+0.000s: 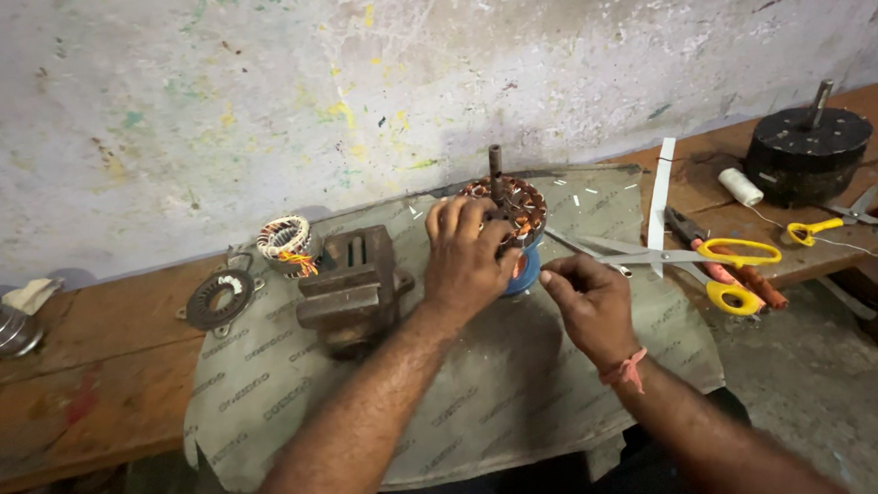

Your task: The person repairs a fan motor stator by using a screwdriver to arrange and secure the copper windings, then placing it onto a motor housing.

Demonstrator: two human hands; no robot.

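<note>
Left hand [465,261]: clamped over the stator [510,213], steadying it on the grey sheet [507,394].
Right hand [587,304]: fingers pinched just beside the stator; what they hold is too small to tell.
Stator: upright, shaft up, beside the vise [353,287].
Risk: a sideways tug could tip it or nick the copper windings.
Scissors [690,256]: blades open near the right hand, could snag it.

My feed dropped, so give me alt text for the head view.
Left hand grips a copper-wound motor core on a grey sheet; right hand pinches beside it. Yellow-handled scissors lie to the right.
</note>
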